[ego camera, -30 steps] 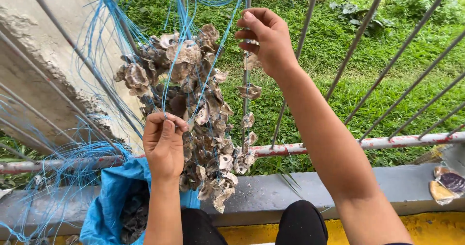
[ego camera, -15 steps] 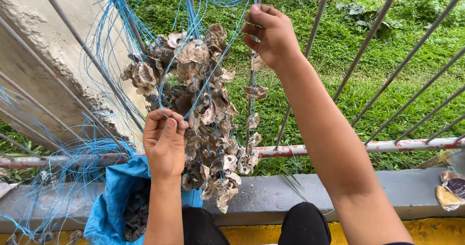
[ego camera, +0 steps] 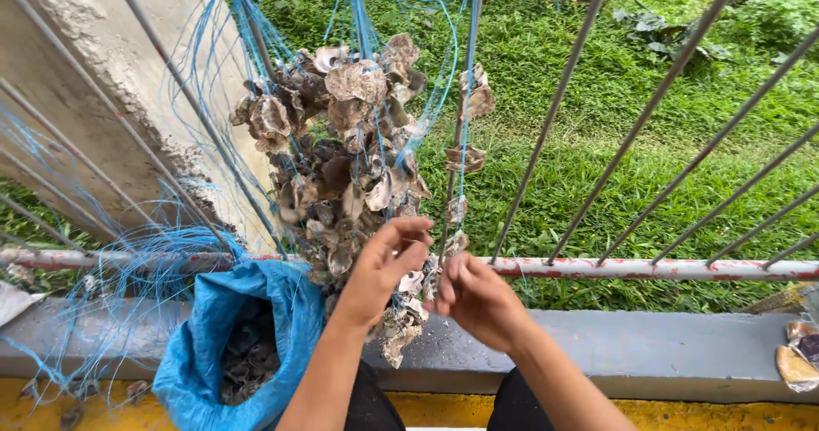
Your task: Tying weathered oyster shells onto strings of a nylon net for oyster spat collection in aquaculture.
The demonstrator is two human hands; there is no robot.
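Hanging cluster of grey-brown oyster shells on blue plastic strings [ego camera: 350, 167], tied to metal railing [ego camera: 648, 267]. Left hand [ego camera: 384, 265], right hand [ego camera: 479, 299]: both pinching low shells. Blue woven sack [ego camera: 256, 312] below, part-filled; most shells still strung.

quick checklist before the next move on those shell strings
1. Both hands on the work: left hand and right hand meet at the low end of the shell cluster: ok.
2. Cluster hung by blue strings from above: ok.
3. Single shell string hangs apart from the cluster: ok.
4. Blue bag open under the cluster: ok.
5. Loose blue line tangled along the rail: not ok.
6. What the fingers pinch: cannot tell.
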